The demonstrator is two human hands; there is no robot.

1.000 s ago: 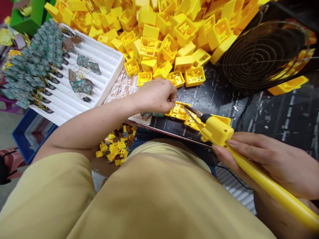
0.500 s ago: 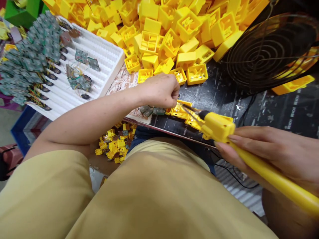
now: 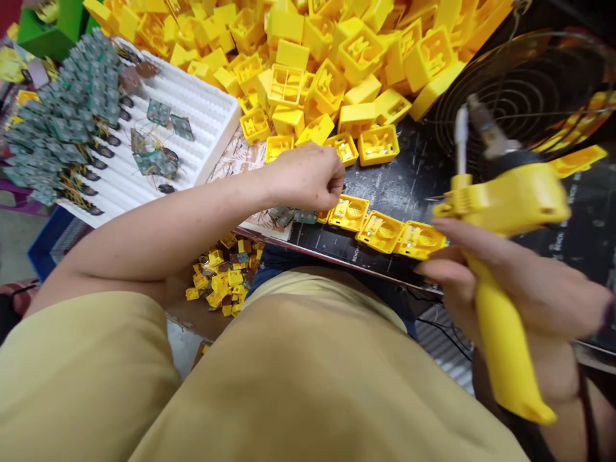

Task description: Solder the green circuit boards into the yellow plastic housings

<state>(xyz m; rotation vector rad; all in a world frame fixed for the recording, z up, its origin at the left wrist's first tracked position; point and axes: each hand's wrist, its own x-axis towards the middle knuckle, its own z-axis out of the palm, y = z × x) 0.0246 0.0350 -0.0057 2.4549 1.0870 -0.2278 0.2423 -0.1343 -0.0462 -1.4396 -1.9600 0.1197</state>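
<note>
My left hand (image 3: 308, 174) is closed on the bench, its curled fingertips hidden from me. Just below it, several open yellow plastic case halves (image 3: 380, 232) lie in a row along the bench edge, with metal contacts and round speaker-like grilles inside. Small green circuit boards (image 3: 304, 216) sit under my left wrist. My right hand (image 3: 524, 282) grips a yellow soldering gun (image 3: 514, 199) by its handle. The gun is blurred, with its metal tip up and away from the cases, in front of the fan.
Yellow plastic housings (image 3: 317, 90) are heaped at the back. On the left, a white foam tray (image 3: 202, 115) bears many wired circuit boards (image 3: 62, 115). A black fan (image 3: 495, 109) stands at the right. Below the bench is a box of yellow parts (image 3: 226, 282).
My right hand has lifted the soldering gun off the row of cases and swung it right, tip turning upward. The cases it covered now show. My left hand has stayed nearly still.
</note>
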